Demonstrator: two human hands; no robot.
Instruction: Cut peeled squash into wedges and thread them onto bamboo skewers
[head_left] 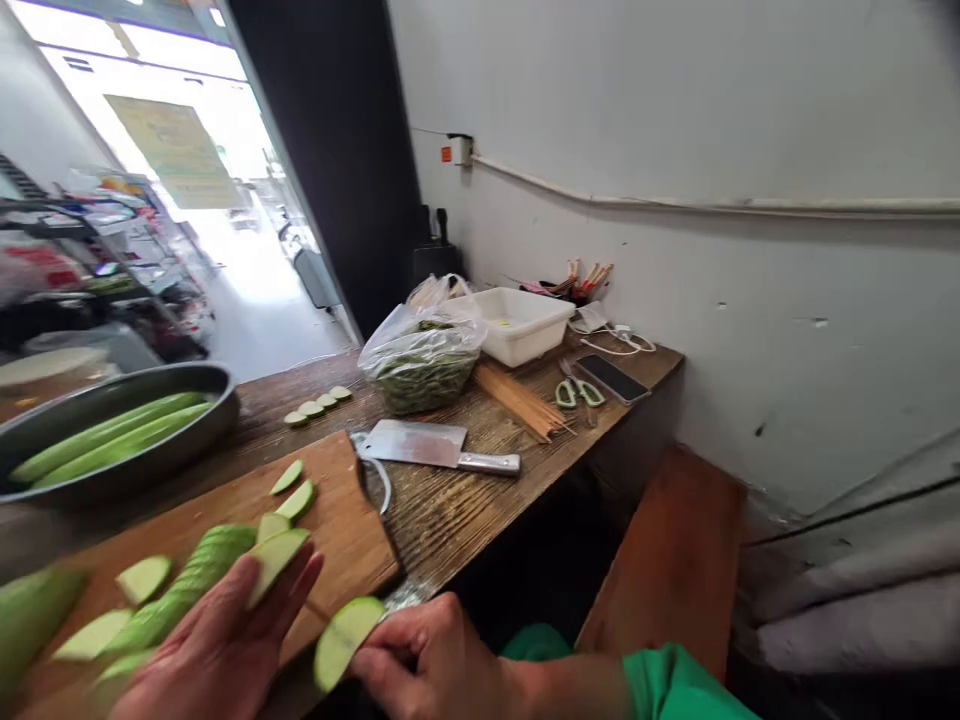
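My left hand (232,625), palm up above the chopping board (352,540), pinches a zucchini slice (279,560) between thumb and fingers. To its right, my right hand (439,660) is closed at the edge of another zucchini slice (345,642). A thin stick-like line shows at that slice's left side, but I cannot make out whether it is a skewer. Beneath and beside my left hand lies a cut zucchini (214,555), its slices still in a row. Loose slices (298,498) are scattered around it. A blurred green zucchini (34,610) is at the left edge.
A cleaver (420,443) lies beyond the board, near wooden skewers (517,400), green-handled scissors (579,393) and a phone (613,378). Behind stand a bag of greens (427,365) and a white tub (521,335). A dark pan (225,395) holds whole zucchini at left.
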